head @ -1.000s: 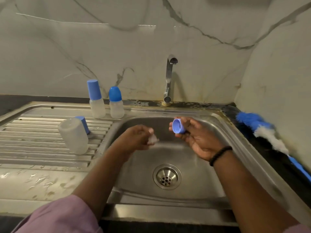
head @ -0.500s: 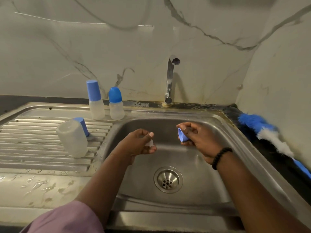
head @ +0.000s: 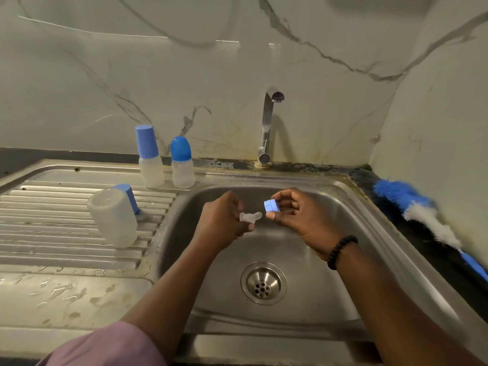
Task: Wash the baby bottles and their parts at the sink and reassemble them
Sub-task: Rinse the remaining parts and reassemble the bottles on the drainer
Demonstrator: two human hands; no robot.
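Observation:
Over the steel sink basin (head: 330, 260), my left hand (head: 221, 225) pinches a clear silicone teat (head: 249, 217), its tip pointing right. My right hand (head: 295, 215) holds a blue screw ring (head: 272, 205) between thumb and fingers, a short gap from the teat. An open bottle body (head: 113, 217) stands upside down on the ribbed drainboard (head: 39, 215), with a blue cap (head: 128, 196) behind it. Two capped bottles, one with a flat-topped cap (head: 149, 157) and one with a rounded cap (head: 182, 162), stand at the back by the wall.
The tap (head: 268, 125) rises behind the basin with no water running. The drain (head: 263, 283) sits in the basin's middle. A blue and white bottle brush (head: 417, 212) lies on the dark counter at the right. Water drops lie on the front left counter (head: 60, 294).
Both hands have shifted within the basin. The teat now shows clearly in my left hand, pointing at the ring. My right hand has turned the blue ring sideways.

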